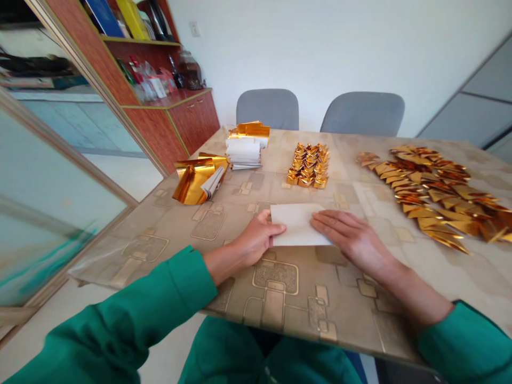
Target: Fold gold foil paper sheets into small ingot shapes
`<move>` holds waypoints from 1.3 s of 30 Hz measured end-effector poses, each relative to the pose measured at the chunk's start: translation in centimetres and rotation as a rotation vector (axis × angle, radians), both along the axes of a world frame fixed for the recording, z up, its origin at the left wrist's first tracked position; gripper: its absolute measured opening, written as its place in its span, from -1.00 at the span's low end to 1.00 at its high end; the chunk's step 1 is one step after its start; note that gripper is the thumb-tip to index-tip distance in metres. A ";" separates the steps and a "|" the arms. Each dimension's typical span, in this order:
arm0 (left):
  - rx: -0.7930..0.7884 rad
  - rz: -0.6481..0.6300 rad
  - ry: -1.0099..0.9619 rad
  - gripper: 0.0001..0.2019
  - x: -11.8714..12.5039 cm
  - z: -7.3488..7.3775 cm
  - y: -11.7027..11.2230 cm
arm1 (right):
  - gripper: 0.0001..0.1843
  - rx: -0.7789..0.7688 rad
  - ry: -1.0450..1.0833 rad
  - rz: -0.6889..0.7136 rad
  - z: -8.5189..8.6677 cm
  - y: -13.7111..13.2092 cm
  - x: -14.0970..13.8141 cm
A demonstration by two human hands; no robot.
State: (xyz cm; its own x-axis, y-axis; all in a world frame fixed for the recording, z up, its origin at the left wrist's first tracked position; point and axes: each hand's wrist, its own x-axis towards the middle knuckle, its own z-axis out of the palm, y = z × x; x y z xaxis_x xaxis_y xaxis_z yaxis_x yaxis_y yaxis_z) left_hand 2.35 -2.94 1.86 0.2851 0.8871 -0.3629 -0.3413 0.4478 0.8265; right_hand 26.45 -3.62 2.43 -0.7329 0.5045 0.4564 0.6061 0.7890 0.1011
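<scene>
A sheet of white paper point(298, 224) lies flat on the patterned table cover point(160, 250), toward the table's near edge and between the two hands. It looks thin, light and soft, so it would probably bend easily and could slide on the glossy surface. Flat pressure or a light hold along its side edges seems the surest way to control it.

The left hand point(256, 240) meets the sheet's left edge, fingers together and unclenched. Whether the thumb is beneath the paper cannot be seen, so a pinch cannot be confirmed. The right hand point(348, 240) lies palm down with its straight, relaxed fingers point(322, 224) spread across the sheet's right side, pressing rather than gripping.

Beyond the sheet, toward the far edge, sits a stack of white paper sheets point(243, 153) topped by gold foil. Nearer the left edge lies a curled bundle of gold-foil paper point(196, 181). At centre, a tight cluster of folded gold ingots point(308, 165) has crisp, shiny creases, and a larger spread of gold ingots point(432, 192) runs toward the right edge.
</scene>
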 end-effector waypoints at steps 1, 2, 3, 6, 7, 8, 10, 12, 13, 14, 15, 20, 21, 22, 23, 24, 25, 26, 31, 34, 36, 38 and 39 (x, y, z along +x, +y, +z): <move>0.036 -0.028 0.088 -0.47 -0.5 -0.2 -0.1 | -0.57 -0.032 -0.050 0.028 -0.5 -0.2 0.0; 0.085 -0.061 0.176 -0.35 -1.0 -0.4 -0.2 | -0.57 -0.068 -0.086 0.054 -0.9 -0.4 -0.1; 0.144 -0.090 0.269 -0.22 -1.5 -0.5 -0.4 | -0.57 -0.106 -0.107 0.065 -1.3 -0.6 -0.2; 0.527 -0.079 0.684 -0.14 -2.8 -0.3 -0.9 | -0.57 -0.198 -0.097 0.077 -2.0 -1.0 -0.5; 0.715 -0.059 0.862 -0.24 -3.0 -0.2 -1.2 | -0.59 -0.222 -0.081 0.075 -2.1 -1.0 -0.6; 0.888 -0.081 1.006 -0.38 -3.1 0.0 -1.5 | -0.60 -0.248 -0.063 0.069 -2.2 -1.0 -0.6; 1.123 -0.270 1.141 -0.53 -2.8 0.3 -2.0 | -0.61 -0.295 -0.015 0.056 -2.2 -0.9 -0.6; 1.232 -0.454 1.184 -0.53 -2.4 0.3 -2.4 | -0.64 -0.336 0.031 0.051 -2.1 -0.9 -0.5; 1.252 -0.504 1.198 -0.57 -2.1 0.1 -2.5 | -0.65 -0.356 0.048 0.055 -2.0 -0.8 -0.4; 1.257 -0.522 1.211 -0.63 -2.0 0.0 -2.5 | -0.66 -0.378 0.060 0.067 -1.8 -0.8 -0.3; 1.252 -0.516 1.219 -0.71 -1.9 -0.3 -2.5 | -0.67 -0.406 0.066 0.083 -1.5 -0.8 -0.2; 1.154 -0.389 1.151 -0.80 -2.8 -1.5 -2.3 | -0.71 -0.645 0.162 0.117 -0.1 -0.8 -0.1; 1.123 -0.358 1.134 -0.81 -3.0 -1.7 -2.2 | -0.72 -0.686 0.202 0.078 0.0 -0.8 -0.1; 1.088 -0.328 1.118 -0.82 -3.1 -1.8 -2.1 | -0.72 -0.717 0.244 0.024 0.0 -0.7 -0.2; 1.052 -0.298 1.101 -0.81 -3.2 -1.9 -2.0 | -0.72 -0.738 0.284 -0.037 -0.1 -0.6 -0.2; 1.020 -0.270 1.083 -0.80 -3.1 -1.9 -1.9 | -0.72 -0.752 0.317 -0.098 -0.3 -0.4 -0.3; 0.994 -0.250 1.064 -0.77 -3.1 -2.0 -1.7 | -0.72 -0.760 0.344 -0.150 -0.5 -0.3 -0.4; 0.978 -0.237 1.045 -0.75 -3.0 -2.0 -1.5 | -0.72 -0.762 0.363 -0.193 -0.7 -0.1 -0.5; 1.019 -0.273 1.007 -0.68 -2.6 -2.1 -0.6 | -0.75 -0.673 0.315 -0.330 -1.7 1.0 -1.2; 1.130 -0.292 1.071 -0.69 -2.6 -1.9 -0.6 | -0.77 -0.590 0.259 -0.336 -2.1 1.4 -1.3; 1.248 -0.315 1.132 -0.69 -2.4 -1.6 -1.0 | -0.77 -0.544 0.234 -0.315 -2.3 1.4 -1.3; 1.370 -0.402 1.142 -0.65 -2.1 -1.4 -1.7 | -0.75 -0.505 0.218 -0.305 -2.5 1.3 -1.3; 1.408 -0.478 1.136 -0.59 -1.9 -1.4 -2.1 | -0.74 -0.491 0.214 -0.305 -2.5 1.2 -1.3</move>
State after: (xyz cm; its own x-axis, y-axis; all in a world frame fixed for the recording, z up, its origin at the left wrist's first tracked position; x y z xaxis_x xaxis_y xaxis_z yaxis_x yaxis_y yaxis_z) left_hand 0.40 -5.04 0.49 0.7465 0.5942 0.2996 0.4985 -0.7976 0.3397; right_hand 25.13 -2.39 -0.09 -0.4402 0.8656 0.2389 0.7785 0.5004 -0.3787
